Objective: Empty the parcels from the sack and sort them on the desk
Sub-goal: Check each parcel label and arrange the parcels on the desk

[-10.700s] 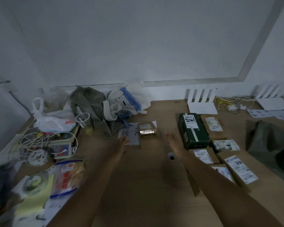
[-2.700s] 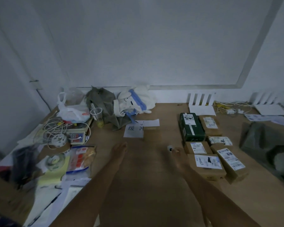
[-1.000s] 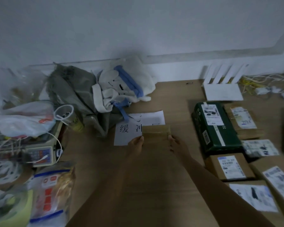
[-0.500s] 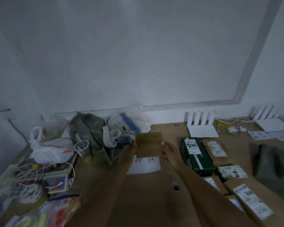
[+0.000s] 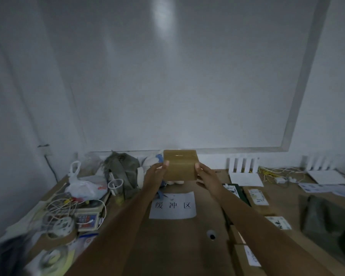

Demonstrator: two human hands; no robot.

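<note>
Fingers: the left hand (image 5: pixel 154 173) has its fingers (image 5: pixel 165 163) curled onto the left edge of a small brown cardboard parcel (image 5: pixel 180 165); the right hand (image 5: pixel 204 174) clasps the right edge, thumb on the near face.
Held parcel: lifted clear of the surface, between both hands, above a white paper sheet with three printed black characters (image 5: pixel 172 205); the face toward the camera carries no label.
Surface: a light brown wooden surface (image 5: pixel 167 246), with a small dark round hole (image 5: pixel 211 235) near the right forearm.
Sorted parcels: at the right, a dark green box with a white label (image 5: pixel 234 191), a brown cardboard parcel with a white label (image 5: pixel 257 197) just beside it, and more labelled brown boxes (image 5: pixel 247 255) nearer the camera, partly hidden by the right arm.
Sack: a dark grey-green fabric mass (image 5: pixel 327 216) lies at the far right; it may be the sack, though the dim light leaves this unsure.
Left clutter: a white plastic bag (image 5: pixel 86 186), a small clear plastic cup (image 5: pixel 115 185), an olive-grey cloth bundle (image 5: pixel 124 170), tangled white cables (image 5: pixel 58 208), a roll of brown tape (image 5: pixel 60 234).
Back edge: two white routers with upright antennas (image 5: pixel 244 171).
</note>
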